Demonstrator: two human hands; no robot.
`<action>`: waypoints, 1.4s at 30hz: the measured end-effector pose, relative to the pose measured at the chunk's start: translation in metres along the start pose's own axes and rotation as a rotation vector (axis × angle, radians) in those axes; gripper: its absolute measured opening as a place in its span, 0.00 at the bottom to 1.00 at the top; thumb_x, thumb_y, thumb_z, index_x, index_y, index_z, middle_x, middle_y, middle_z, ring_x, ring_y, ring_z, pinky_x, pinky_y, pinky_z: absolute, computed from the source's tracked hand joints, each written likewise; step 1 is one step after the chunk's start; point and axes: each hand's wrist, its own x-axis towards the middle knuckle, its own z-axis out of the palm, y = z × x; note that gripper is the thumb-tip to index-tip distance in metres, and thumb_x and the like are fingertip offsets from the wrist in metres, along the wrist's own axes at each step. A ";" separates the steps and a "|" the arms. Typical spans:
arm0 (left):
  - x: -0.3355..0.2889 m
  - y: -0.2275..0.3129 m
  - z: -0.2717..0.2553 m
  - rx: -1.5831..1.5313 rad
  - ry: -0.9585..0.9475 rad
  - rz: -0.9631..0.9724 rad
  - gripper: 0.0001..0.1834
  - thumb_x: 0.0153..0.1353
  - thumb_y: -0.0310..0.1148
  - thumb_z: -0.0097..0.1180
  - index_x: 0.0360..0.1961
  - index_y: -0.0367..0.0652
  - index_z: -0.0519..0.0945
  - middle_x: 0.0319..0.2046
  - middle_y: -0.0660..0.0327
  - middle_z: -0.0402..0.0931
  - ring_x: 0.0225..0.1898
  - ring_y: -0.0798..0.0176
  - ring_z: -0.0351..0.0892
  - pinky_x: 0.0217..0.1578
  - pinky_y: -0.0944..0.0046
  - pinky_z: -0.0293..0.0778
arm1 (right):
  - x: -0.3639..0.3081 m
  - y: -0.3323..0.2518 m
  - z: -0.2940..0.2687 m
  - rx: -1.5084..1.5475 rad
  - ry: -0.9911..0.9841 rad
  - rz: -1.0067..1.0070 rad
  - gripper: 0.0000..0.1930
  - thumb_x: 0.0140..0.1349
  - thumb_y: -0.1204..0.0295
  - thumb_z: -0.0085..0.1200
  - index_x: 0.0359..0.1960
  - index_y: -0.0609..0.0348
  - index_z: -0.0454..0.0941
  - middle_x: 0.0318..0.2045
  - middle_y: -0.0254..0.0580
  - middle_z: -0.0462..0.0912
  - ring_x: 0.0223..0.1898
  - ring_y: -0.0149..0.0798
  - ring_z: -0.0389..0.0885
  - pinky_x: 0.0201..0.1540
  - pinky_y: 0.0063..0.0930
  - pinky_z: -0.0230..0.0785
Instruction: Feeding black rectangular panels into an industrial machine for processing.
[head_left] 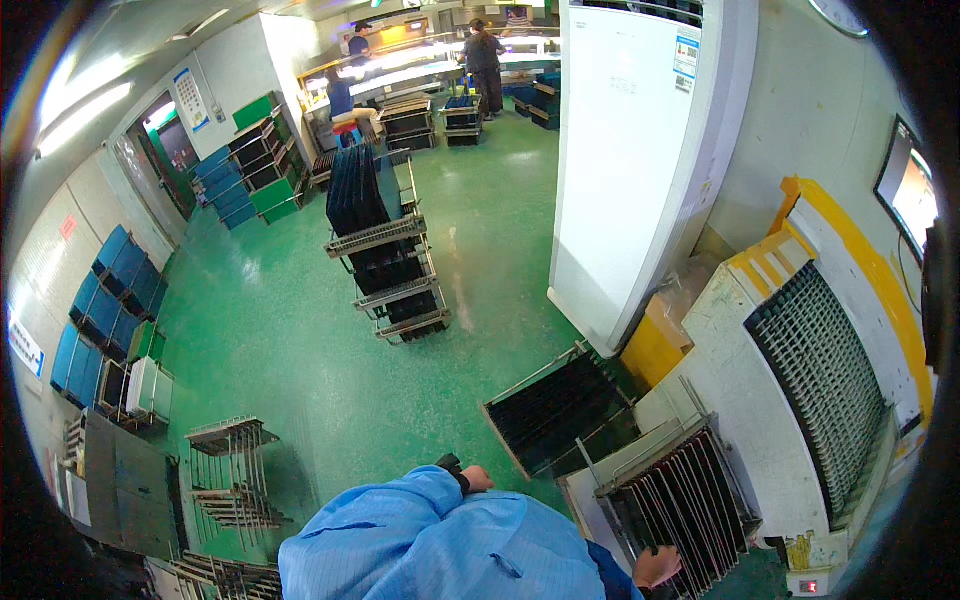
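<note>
A: Left hand (478, 479) first. Status?

B: I have it in front of the blue smock (430, 545), near the chest, dark cuff (450, 463) behind it. Fingers look bent. Can't tell if it's wide, narrow or holding something.

A: Right hand (657, 566)?

B: At the near edge of the panel rack (690, 500), fingers bent over that edge. From my end I can't tell a grip from a light rest.

A: Where's that rack?

B: Lower right of my view, just beside the pale conveyor machine (725, 340). Many thin dark slats fill it, side by side, light edges showing. The machine's roller bed (830, 390) is farther right.

A: Neighbours?

B: A 2nd rack (560, 410), dark-filled, on the green floor (495, 330), ahead and to the left. Tall white cabinet (630, 170) beyond it, yellow box (657, 342) by its foot.

A: Rest of the room?

B: Tall rack (375, 240) of black panels mid-floor, well apart from both hands. Metal frame rack (235, 475) lower left. Blue bins (78, 365) along the left wall. 3 people (483, 62) at the far end near a brightly lit desk (425, 72), 1 seated.
</note>
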 end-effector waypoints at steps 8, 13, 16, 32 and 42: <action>0.000 -0.007 0.006 0.014 0.044 0.011 0.23 0.53 0.50 0.58 0.37 0.42 0.87 0.36 0.47 0.84 0.40 0.45 0.83 0.43 0.48 0.77 | -0.009 -0.011 -0.020 -0.010 0.023 -0.028 0.11 0.44 0.68 0.62 0.28 0.62 0.84 0.39 0.46 0.78 0.47 0.50 0.74 0.55 0.45 0.62; 0.000 -0.005 0.002 -0.011 0.016 0.008 0.23 0.53 0.50 0.58 0.38 0.41 0.87 0.35 0.47 0.84 0.40 0.45 0.83 0.43 0.49 0.77 | -0.007 -0.019 -0.031 -0.026 -0.004 -0.001 0.11 0.44 0.68 0.61 0.28 0.62 0.84 0.39 0.46 0.79 0.47 0.49 0.74 0.54 0.45 0.62; -0.003 -0.004 0.003 -0.012 0.018 0.001 0.23 0.52 0.50 0.58 0.37 0.41 0.87 0.35 0.47 0.84 0.39 0.45 0.83 0.43 0.49 0.77 | -0.005 -0.019 -0.029 -0.021 0.003 -0.001 0.11 0.45 0.68 0.61 0.28 0.62 0.84 0.38 0.46 0.79 0.47 0.49 0.74 0.54 0.45 0.62; -0.016 0.000 -0.025 0.090 0.014 0.078 0.23 0.59 0.49 0.52 0.37 0.40 0.86 0.41 0.44 0.83 0.47 0.41 0.81 0.52 0.50 0.75 | 0.008 -0.005 0.003 0.182 0.292 -0.141 0.06 0.38 0.67 0.61 0.16 0.54 0.79 0.29 0.40 0.80 0.38 0.50 0.78 0.42 0.47 0.67; 0.031 -0.019 -0.030 -0.053 -0.045 0.042 0.24 0.54 0.50 0.64 0.42 0.40 0.87 0.39 0.51 0.86 0.43 0.52 0.86 0.47 0.56 0.79 | 0.006 -0.009 -0.033 0.159 0.243 -0.073 0.07 0.44 0.64 0.60 0.20 0.51 0.84 0.31 0.34 0.81 0.43 0.46 0.76 0.47 0.45 0.63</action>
